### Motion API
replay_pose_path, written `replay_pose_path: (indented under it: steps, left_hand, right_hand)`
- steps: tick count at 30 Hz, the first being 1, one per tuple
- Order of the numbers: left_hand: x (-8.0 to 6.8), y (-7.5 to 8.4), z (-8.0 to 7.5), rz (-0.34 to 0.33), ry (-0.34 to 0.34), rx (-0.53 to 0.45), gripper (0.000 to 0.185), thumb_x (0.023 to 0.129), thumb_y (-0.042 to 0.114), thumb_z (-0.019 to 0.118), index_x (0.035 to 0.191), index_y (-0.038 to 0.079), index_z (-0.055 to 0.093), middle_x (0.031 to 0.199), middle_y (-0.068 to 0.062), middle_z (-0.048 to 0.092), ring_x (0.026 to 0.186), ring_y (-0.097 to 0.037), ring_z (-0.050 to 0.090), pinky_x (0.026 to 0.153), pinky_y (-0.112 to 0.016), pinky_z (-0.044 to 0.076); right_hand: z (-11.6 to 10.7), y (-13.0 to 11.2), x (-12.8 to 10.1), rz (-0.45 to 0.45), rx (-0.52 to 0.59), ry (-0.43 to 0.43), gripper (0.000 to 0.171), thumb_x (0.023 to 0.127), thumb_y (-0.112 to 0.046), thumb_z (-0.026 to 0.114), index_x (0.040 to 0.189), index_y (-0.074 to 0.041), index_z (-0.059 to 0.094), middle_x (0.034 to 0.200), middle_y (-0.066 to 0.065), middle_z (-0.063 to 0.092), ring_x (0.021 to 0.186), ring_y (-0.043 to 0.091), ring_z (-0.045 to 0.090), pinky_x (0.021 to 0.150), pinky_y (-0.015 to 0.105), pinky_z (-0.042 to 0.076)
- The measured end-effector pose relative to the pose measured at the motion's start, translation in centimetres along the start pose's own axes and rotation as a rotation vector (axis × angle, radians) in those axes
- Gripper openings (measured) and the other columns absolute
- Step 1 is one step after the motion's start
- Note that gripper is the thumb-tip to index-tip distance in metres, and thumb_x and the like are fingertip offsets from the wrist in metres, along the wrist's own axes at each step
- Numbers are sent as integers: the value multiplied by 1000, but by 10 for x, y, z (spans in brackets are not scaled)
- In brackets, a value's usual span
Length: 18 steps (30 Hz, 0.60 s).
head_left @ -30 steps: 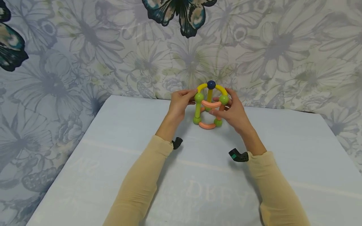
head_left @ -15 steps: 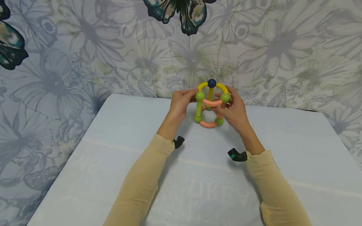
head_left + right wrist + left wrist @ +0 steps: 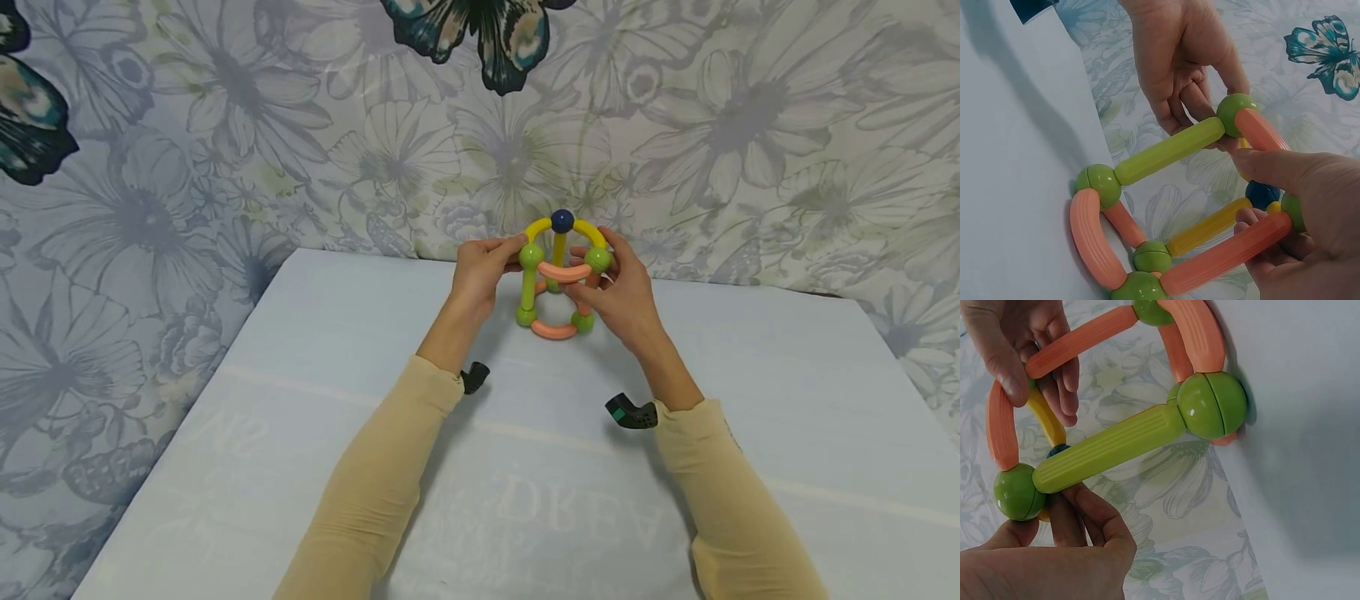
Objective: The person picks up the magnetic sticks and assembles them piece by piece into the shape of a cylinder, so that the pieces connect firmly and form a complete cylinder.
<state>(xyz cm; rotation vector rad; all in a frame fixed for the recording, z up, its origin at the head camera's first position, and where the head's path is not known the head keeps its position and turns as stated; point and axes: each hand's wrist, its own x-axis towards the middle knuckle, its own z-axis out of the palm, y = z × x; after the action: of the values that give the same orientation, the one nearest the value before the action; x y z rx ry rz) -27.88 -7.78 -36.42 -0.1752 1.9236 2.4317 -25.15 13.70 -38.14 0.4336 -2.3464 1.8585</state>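
Note:
A frame built of rods and balls (image 3: 553, 331) stands upright at the back of the white table, in the head view. Green balls join its orange, green and yellow rods, and a dark blue ball (image 3: 562, 221) tops the yellow curved rods. My left hand (image 3: 476, 271) pinches the upper left green ball (image 3: 1020, 492) beside the upright green rod (image 3: 1110, 449). On the other side my right hand (image 3: 621, 292) grips the upper right corner, its thumb near the curved orange rod (image 3: 565, 273). The upper right ball (image 3: 1293, 212) is partly hidden by that hand in the right wrist view.
The white table (image 3: 315, 333) ends just behind the frame, against a wall with a flower pattern (image 3: 390, 158). Butterfly decorations (image 3: 502, 42) are on the wall. A black wrist camera (image 3: 632, 412) sits at the right cuff, another black camera (image 3: 475, 377) at the left.
The frame and both hands appear slightly higher and further right than a second ago, as the whole view shifts a little too. Both hands keep their hold.

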Motion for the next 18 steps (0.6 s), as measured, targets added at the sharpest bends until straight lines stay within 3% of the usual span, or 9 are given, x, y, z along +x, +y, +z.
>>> replay_pose_path:
  steps: [6, 13, 16, 18]
  left_hand:
    - [-1, 1, 0, -8, 9, -1, 30, 99, 22, 76, 113, -4, 78, 90, -5, 76, 80, -16, 72, 120, -44, 38]
    - [-1, 2, 1, -4, 5, 12, 28, 98, 21, 77, 111, -4, 79, 97, -7, 77, 81, -16, 72, 117, -42, 42]
    - [0, 0, 0, 3, -4, 9, 29, 99, 21, 75, 113, -5, 78, 96, -8, 77, 81, -16, 72, 111, -40, 48]
    - [0, -1, -2, 9, -12, 13, 30, 102, 21, 72, 114, -6, 77, 95, -9, 77, 82, -15, 72, 107, -41, 51]
  right_hand:
    - [0, -1, 1, -2, 21, -4, 93, 91, -12, 83, 166, -14, 29, 147, 14, 62, 140, 32, 56, 100, 22, 49]
    - [-2, 0, 1, 9, 0, -6, 92, 92, -13, 83, 166, -16, 29, 145, 15, 62, 137, 29, 58, 105, 30, 50]
    - [-5, 3, 0, 44, -104, -13, 87, 93, -15, 82, 164, -14, 33, 136, 20, 65, 134, 31, 59, 111, 41, 49]
    - [-7, 5, -1, 88, -205, -36, 73, 93, -16, 82, 155, -9, 44, 130, 21, 64, 133, 33, 59, 112, 47, 49]
